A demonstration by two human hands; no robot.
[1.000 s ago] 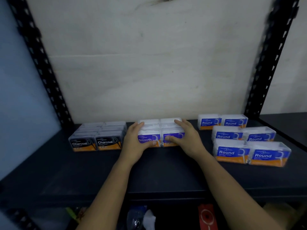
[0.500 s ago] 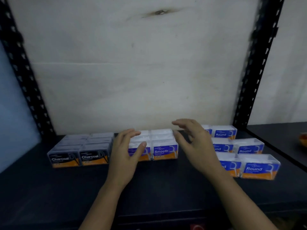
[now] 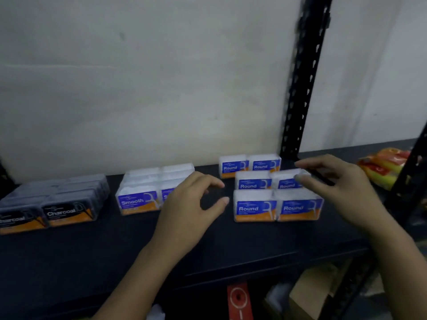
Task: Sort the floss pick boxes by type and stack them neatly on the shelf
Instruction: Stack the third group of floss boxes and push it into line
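Three groups of floss pick boxes stand on the dark shelf [image 3: 115,255]. Black Charcoal boxes [image 3: 67,211] are at the left. Clear Smooth boxes [image 3: 138,199] are in the middle. Round boxes [image 3: 255,207] form three loose rows at the right, the back pair [image 3: 249,166] near the wall. My left hand [image 3: 191,204] hovers open between the Smooth and Round groups and hides part of the front right Smooth box. Fingers spread, my right hand [image 3: 339,185] is held over the right end of the Round rows, holding nothing.
A black perforated upright [image 3: 302,88] rises behind the Round boxes against the pale wall. A yellow and red packet [image 3: 385,167] lies on the adjoining shelf at the right. Below the shelf edge are a cardboard box [image 3: 316,289] and a red item [image 3: 239,301].
Both hands have let go of the Smooth boxes and moved right toward the Round boxes. The view has swung to the right as well.
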